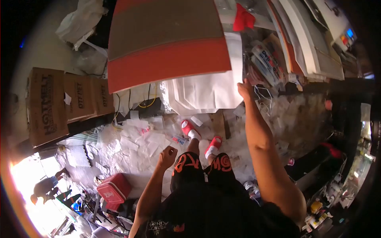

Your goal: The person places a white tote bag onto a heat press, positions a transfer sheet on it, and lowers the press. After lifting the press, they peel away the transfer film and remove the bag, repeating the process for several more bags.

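My right hand (244, 88) reaches forward and its fingers touch the lower right edge of a white sheet (206, 89) lying under a red and grey pad (166, 39) on the work surface. Whether the fingers grip the sheet is not clear. My left hand (168, 155) hangs low by my side as a closed fist with nothing in it. Below me are my black shorts and my feet in red shoes (190, 129) with white socks.
White paper scraps (139, 142) litter the floor. Brown cardboard boxes (47, 103) stand at the left, a red case (114, 189) lower left. Stacked boards and printed packets (266, 59) sit at the right, a red cloth (243, 18) above. Someone stands in the bright doorway (45, 186).
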A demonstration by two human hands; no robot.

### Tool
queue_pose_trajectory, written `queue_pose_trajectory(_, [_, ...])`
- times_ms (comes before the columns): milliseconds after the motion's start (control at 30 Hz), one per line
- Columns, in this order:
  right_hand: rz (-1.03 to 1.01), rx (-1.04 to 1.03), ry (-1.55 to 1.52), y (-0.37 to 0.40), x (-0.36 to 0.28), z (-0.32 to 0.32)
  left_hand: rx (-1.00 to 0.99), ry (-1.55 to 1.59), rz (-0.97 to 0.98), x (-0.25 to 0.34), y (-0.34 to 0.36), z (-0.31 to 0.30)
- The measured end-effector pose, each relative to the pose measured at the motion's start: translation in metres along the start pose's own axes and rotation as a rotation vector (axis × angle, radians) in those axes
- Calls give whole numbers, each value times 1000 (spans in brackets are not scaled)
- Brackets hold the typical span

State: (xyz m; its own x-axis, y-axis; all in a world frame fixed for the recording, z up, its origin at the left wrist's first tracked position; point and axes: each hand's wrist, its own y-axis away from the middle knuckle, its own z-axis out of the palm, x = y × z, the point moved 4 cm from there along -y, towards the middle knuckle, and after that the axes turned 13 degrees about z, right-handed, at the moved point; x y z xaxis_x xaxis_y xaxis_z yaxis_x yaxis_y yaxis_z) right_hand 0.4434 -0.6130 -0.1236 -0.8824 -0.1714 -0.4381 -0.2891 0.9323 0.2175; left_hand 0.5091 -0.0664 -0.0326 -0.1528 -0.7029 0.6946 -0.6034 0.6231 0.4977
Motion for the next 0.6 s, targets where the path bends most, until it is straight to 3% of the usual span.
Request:
queue_pose_trajectory(33, [-32,-38,-11,-2,5,-5,121,87,38,1,3,3])
queue_pose_trajectory(67, [-68,-70,-21,-6,13,-12,121,83,60,-7,2,11])
queue_pose_trajectory(133, [189,-474,-528,54,0,-91,19,171,-92,-27,5,28])
queue_pose_trajectory(167, [278,-647,-857,80,1,-120,30,177,-65,-9,9,32])
queue_pose_trajectory(200, [290,-727,-940,104,4,-151,29,592,-188,12,15,44])
queue_pose_trajectory(233, [274,-738,-997,132,3,-186,11,1007,-309,34,21,56])
queue_pose_trajectory(267, [273,-757,-1028,154,9,-217,-62,1208,-334,45,24,74])
queue_pose_trajectory(300, [283,-781,-1056,177,21,-241,-214,1393,-183,49,31,98])
queue_pose_trajectory(367, [398,-736,-823,196,81,-257,-469,1672,-131,84,38,114])
queue_pose_trajectory(400, [367,-802,-781,205,106,-260,-571,1772,-254,118,40,119])
queue_pose_trajectory(467, [262,-852,-869,244,119,-280,-449,1958,-70,126,39,132])
queue_pose_trajectory(533, [155,-854,-994,282,98,-313,51,1209,-38,131,46,93])
queue_pose_trajectory(567, [30,-693,-853,289,93,-324,129,1053,16,147,54,60])
queue_pose_trajectory(600, [-92,-528,-718,291,83,-333,202,681,322,172,67,17])
